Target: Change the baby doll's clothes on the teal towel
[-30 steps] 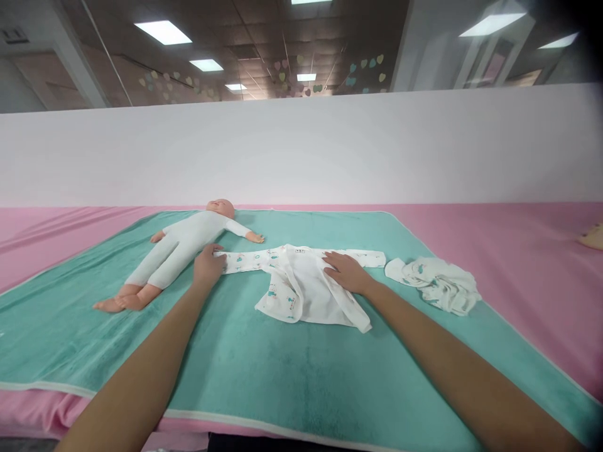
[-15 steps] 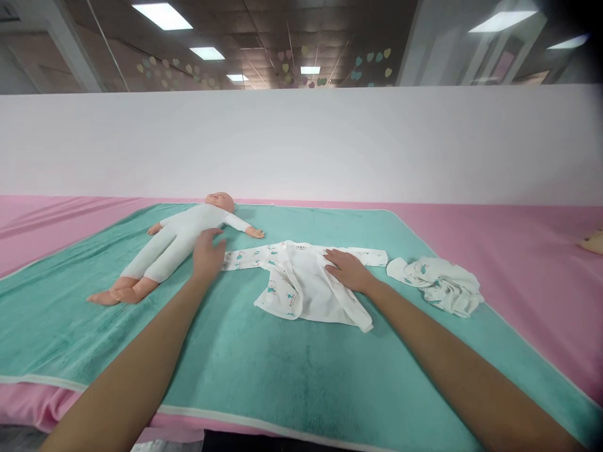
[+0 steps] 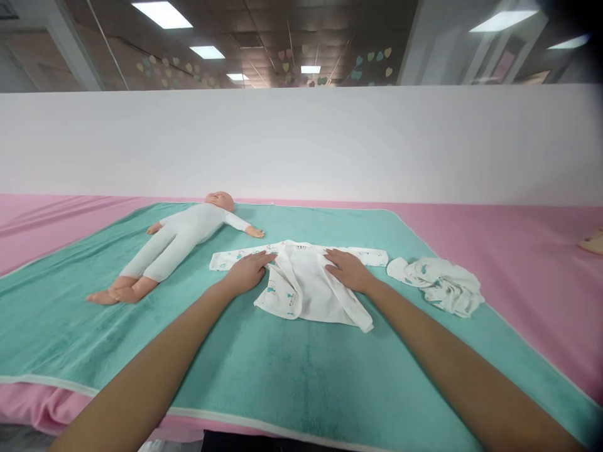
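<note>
A white baby shirt with small teal prints lies spread on a teal towel, sleeves stretched left and right. My left hand rests flat on the shirt's left sleeve near the body, fingers extended. Flat on the right side of the shirt's chest lies my right hand, fingers apart. A baby doll in a white bodysuit lies on its back at the left of the towel, arms out, apart from both hands.
A crumpled white printed garment sits on the towel to the right of the shirt. The towel covers a pink sheet. A white partition wall runs behind. The towel's front edge hangs near me.
My left hand has moved right, from the sleeve's outer end near the doll to the sleeve beside the shirt's body. The sleeve now lies flat. My right hand has stayed put.
</note>
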Available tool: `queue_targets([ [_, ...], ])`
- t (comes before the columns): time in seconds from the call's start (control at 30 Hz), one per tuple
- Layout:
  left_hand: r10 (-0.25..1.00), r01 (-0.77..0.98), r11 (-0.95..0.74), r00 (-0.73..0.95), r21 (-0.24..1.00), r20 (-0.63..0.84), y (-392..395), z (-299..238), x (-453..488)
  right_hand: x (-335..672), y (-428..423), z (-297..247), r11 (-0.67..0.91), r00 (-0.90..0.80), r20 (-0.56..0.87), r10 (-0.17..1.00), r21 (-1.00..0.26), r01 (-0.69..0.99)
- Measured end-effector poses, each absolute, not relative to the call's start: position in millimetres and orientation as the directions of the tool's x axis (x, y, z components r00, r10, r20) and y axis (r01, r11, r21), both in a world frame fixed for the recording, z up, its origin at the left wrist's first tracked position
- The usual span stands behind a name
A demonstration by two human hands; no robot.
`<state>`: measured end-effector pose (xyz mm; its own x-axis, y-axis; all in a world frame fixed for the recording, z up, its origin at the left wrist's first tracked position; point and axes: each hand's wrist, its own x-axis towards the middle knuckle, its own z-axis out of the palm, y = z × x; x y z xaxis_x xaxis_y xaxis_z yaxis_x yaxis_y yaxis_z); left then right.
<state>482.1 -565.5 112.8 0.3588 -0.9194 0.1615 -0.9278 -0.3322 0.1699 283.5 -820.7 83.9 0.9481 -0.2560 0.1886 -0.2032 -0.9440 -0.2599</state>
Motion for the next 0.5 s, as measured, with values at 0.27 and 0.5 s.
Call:
queue_targets([
  [0.27, -0.797, -0.827, -0.558, 0.511, -0.066, 0.322, -546, 119, 515, 283, -818, 87, -0.938, 0.947, 0.175, -0.269, -0.269, -0.217],
  [0.5, -0.639, -0.656, -0.747, 0.663, -0.108, 0.389, -531, 123, 529, 284, -821, 84, -0.944, 0.949, 0.181, -0.256, -0.259, -0.205],
])
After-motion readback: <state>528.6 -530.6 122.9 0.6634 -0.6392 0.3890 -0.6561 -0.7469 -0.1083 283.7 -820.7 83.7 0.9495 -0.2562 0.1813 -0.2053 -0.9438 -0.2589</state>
